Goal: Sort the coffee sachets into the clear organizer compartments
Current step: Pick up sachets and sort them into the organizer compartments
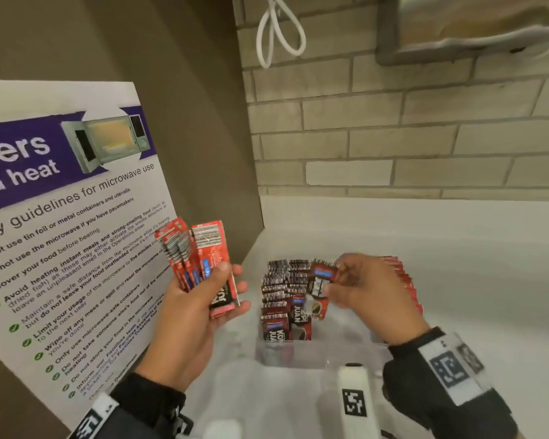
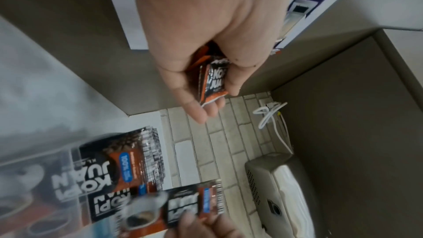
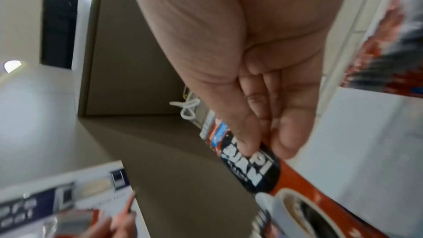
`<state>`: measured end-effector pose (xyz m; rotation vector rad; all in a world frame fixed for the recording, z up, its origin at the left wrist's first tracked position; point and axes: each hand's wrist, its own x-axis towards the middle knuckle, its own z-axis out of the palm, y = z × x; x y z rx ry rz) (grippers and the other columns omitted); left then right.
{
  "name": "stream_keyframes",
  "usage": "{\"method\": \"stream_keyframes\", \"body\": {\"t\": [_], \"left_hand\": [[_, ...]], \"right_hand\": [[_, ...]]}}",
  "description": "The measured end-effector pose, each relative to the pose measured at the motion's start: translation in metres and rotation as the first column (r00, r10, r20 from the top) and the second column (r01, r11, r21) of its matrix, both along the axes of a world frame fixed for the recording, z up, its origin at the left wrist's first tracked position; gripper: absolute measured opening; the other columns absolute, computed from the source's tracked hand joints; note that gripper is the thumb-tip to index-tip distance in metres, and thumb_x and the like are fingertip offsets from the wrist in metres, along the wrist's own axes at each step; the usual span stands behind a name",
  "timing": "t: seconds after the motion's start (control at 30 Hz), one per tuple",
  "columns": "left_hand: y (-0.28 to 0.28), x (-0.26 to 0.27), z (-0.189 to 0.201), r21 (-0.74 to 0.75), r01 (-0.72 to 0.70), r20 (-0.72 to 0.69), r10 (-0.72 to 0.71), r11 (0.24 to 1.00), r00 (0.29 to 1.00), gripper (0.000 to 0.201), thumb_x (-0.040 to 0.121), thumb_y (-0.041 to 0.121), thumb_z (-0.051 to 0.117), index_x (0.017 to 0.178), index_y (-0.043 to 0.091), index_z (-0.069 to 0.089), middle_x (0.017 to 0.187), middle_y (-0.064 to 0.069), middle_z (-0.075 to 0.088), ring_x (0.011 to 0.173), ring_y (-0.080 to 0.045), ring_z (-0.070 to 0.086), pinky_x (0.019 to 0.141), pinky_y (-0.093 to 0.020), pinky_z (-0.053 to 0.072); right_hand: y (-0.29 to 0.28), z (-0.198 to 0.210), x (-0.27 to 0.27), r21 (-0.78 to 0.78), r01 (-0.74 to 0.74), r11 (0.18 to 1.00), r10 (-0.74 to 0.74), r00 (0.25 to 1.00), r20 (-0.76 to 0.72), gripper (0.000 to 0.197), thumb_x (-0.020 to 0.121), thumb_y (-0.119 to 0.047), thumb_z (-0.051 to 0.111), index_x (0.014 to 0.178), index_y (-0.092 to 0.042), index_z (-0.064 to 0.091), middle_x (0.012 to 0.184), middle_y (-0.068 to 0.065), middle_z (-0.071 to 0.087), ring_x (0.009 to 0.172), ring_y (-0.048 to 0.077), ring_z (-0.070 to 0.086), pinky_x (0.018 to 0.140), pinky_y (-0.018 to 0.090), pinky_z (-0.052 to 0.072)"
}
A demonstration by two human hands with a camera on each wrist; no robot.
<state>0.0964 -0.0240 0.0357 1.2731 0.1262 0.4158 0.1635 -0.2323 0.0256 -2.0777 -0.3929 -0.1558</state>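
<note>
My left hand (image 1: pixel 200 299) grips a fanned bundle of red coffee sachets (image 1: pixel 200 258), held upright to the left of the clear organizer (image 1: pixel 324 353). The left wrist view shows my left hand (image 2: pixel 206 86) closed round the sachets (image 2: pixel 214 82). My right hand (image 1: pixel 358 286) pinches a single dark red sachet (image 1: pixel 319 289) between thumb and fingers, just above the rows of sachets (image 1: pixel 282 296) standing in the organizer. In the right wrist view the thumb and fingers (image 3: pixel 249 144) clamp that sachet (image 3: pixel 256 167). More red sachets (image 1: pixel 406 280) stand behind my right hand, partly hidden.
A microwave safety poster (image 1: pixel 64 223) leans against the brown cabinet side on the left. The brick wall (image 1: pixel 393 128) stands behind the white counter (image 1: pixel 457 264). A white cable (image 1: pixel 276 33) and a metal dispenser (image 1: pixel 469 23) hang above.
</note>
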Motion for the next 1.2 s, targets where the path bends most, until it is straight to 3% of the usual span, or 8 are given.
{"method": "stream_keyframes", "body": {"t": [0.2,0.5,0.63,0.73,0.83,0.97,1.03,1.2], "left_hand": [[0.004,-0.003,-0.008,-0.019,-0.018,0.005,0.018,1.000,1.000,0.017,0.082,0.017,0.060,0.099,0.014,0.063,0.080,-0.003,0.073,0.070,-0.016,0.071,0.053,-0.029,0.057],[0.004,-0.003,-0.015,-0.023,-0.004,-0.038,0.003,1.000,0.999,0.031,0.073,0.021,0.062,0.104,0.013,0.062,0.080,-0.002,0.073,0.070,-0.015,0.071,0.056,-0.029,0.058],[0.001,-0.001,-0.013,-0.029,0.010,-0.050,-0.011,1.000,0.999,0.033,0.074,0.022,0.062,0.107,0.013,0.061,0.082,-0.003,0.073,0.071,-0.015,0.071,0.055,-0.028,0.057],[-0.004,0.002,-0.007,-0.051,0.044,-0.055,-0.047,0.998,0.997,0.030,0.073,0.021,0.063,0.102,0.014,0.063,0.083,-0.003,0.072,0.071,-0.016,0.071,0.054,-0.028,0.056],[-0.016,0.005,0.001,-0.058,0.119,-0.079,-0.123,0.991,0.989,0.027,0.071,0.019,0.063,0.098,0.011,0.064,0.080,-0.004,0.072,0.069,-0.017,0.071,0.053,-0.030,0.056],[-0.041,0.007,0.011,-0.053,0.286,-0.130,-0.290,0.957,0.948,0.023,0.070,0.020,0.063,0.090,0.011,0.069,0.082,-0.011,0.073,0.071,-0.022,0.072,0.053,-0.033,0.057],[-0.049,0.007,0.014,-0.097,0.340,-0.142,-0.351,0.935,0.926,0.020,0.072,0.025,0.061,0.083,0.015,0.074,0.087,-0.012,0.074,0.074,-0.024,0.072,0.055,-0.036,0.058],[-0.052,0.008,0.016,-0.174,0.373,-0.158,-0.399,0.912,0.903,0.031,0.078,0.024,0.058,0.102,0.009,0.071,0.104,-0.019,0.071,0.085,-0.029,0.071,0.061,-0.040,0.059]], "right_hand": [[0.025,-0.032,0.008,-0.207,-0.018,0.978,0.004,0.997,-0.071,0.024,0.077,-0.003,0.066,0.062,-0.017,0.053,0.060,-0.011,0.053,0.055,0.003,0.050,0.054,0.013,0.039],[0.035,-0.050,0.015,-0.303,0.017,0.953,-0.052,0.993,-0.108,0.024,0.077,-0.007,0.065,0.066,-0.018,0.046,0.065,-0.004,0.055,0.063,0.014,0.054,0.053,0.019,0.038],[0.026,-0.040,0.010,-0.274,-0.034,0.961,-0.013,0.986,-0.167,0.032,0.073,-0.018,0.075,0.081,-0.017,0.044,0.080,0.003,0.061,0.071,0.018,0.058,0.056,0.025,0.040],[0.014,-0.019,0.004,-0.269,-0.002,0.963,-0.017,0.998,-0.068,0.037,0.077,-0.032,0.074,0.092,-0.016,0.044,0.080,-0.005,0.052,0.067,0.006,0.049,0.053,0.018,0.033],[0.011,0.010,-0.009,-0.011,0.000,1.000,0.001,0.998,0.069,0.033,0.076,-0.040,0.071,0.092,-0.020,0.050,0.083,-0.006,0.053,0.066,0.003,0.047,0.056,0.014,0.036],[0.028,0.025,-0.030,0.366,-0.272,0.890,0.320,0.944,-0.077,0.038,0.069,-0.027,0.080,0.096,-0.020,0.053,0.078,-0.005,0.051,0.063,0.005,0.047,0.059,0.022,0.048],[0.030,0.023,-0.028,0.427,-0.283,0.859,0.354,0.930,-0.095,0.041,0.069,-0.019,0.081,0.098,-0.015,0.052,0.073,-0.005,0.049,0.062,0.006,0.049,0.057,0.030,0.053],[0.021,0.018,-0.016,0.467,-0.231,0.854,0.310,0.946,-0.098,0.032,0.072,-0.012,0.079,0.094,-0.007,0.057,0.069,-0.004,0.050,0.053,0.000,0.046,0.054,0.016,0.044]]}}
